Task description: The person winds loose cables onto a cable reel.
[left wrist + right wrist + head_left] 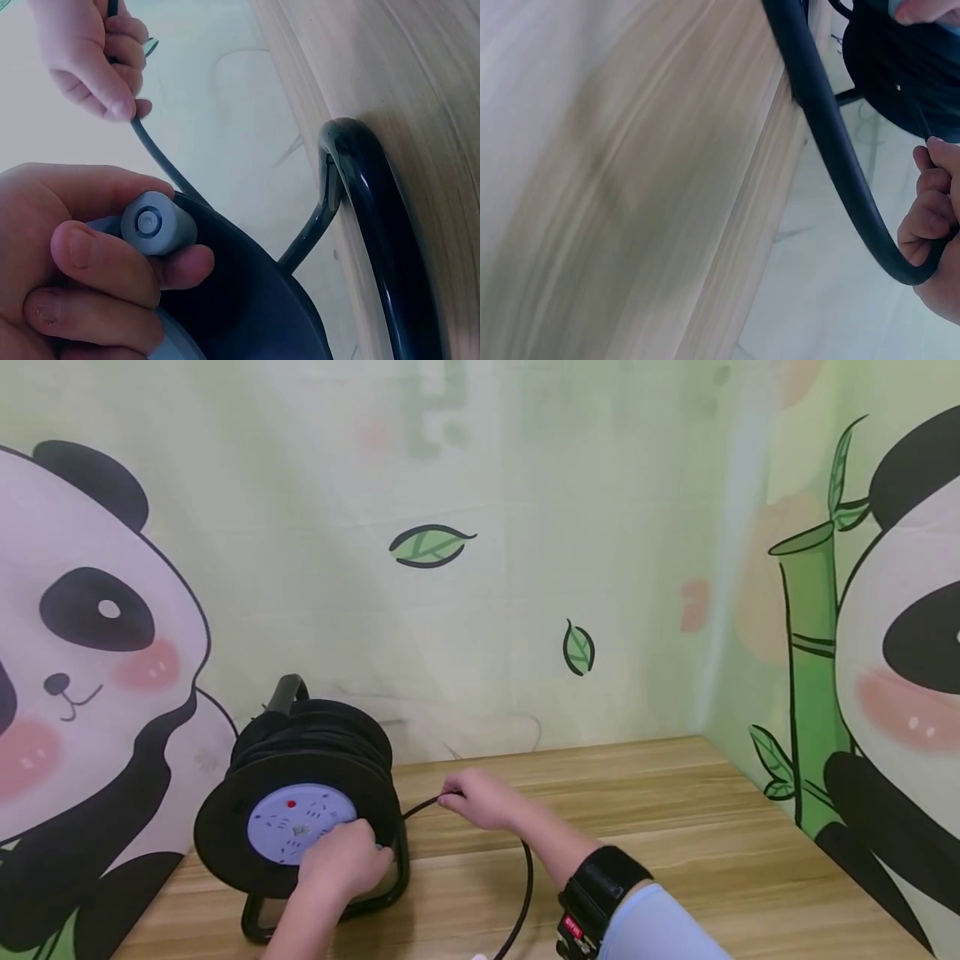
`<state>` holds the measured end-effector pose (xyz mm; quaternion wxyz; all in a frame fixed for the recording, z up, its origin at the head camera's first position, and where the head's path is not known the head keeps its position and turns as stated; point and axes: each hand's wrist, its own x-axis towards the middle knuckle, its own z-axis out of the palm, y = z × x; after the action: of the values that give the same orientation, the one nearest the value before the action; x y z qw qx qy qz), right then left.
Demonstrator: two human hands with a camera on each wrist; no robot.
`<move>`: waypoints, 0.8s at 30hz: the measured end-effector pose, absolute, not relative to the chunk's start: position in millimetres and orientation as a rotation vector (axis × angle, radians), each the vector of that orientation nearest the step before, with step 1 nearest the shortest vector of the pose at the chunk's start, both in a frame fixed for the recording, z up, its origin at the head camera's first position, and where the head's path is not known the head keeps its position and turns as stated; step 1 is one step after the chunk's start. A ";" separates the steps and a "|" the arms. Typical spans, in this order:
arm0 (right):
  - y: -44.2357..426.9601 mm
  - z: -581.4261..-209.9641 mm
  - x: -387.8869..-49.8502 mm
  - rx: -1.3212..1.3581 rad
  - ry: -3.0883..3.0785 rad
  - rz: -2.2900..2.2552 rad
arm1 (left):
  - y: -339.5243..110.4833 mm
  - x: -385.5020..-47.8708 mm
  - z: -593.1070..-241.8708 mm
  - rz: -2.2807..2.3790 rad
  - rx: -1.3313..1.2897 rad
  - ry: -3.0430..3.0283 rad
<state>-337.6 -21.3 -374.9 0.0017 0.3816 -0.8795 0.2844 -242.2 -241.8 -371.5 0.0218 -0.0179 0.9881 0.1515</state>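
A black cable reel (217,827) stands on the left of the wooden table, its round light-blue socket panel (273,827) facing me. My left hand (345,860) grips the reel's grey crank knob (161,225), which shows between thumb and fingers in the left wrist view. To the right of the reel, my right hand (480,799) holds the black cable (527,885) with curled fingers. From that hand one stretch of cable runs to the reel, and the other hangs in a curve toward the front edge. Wound cable (307,735) fills the drum.
The reel rests on a black tubular frame (402,860), with a carrying handle (288,692) on top. Behind the wooden table (645,810) hangs a pale green cloth backdrop (525,568) printed with pandas and leaves. A black strap device (603,893) sits on the right wrist.
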 end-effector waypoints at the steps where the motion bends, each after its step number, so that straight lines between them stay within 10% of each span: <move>1: -17.4 -374.6 -339.4 1.197 -2.757 0.899 | -241.4 -242.3 -371.6 0.473 -0.056 3.058; 24: 105.2 -331.0 -366.4 0.763 -2.733 0.756 | -244.6 -241.4 -371.6 0.453 -0.035 3.048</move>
<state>-366.4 105.2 -331.0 0.1023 0.2584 -0.9258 0.2562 -241.4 -244.6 -371.6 0.0297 -0.0115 0.9886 0.1470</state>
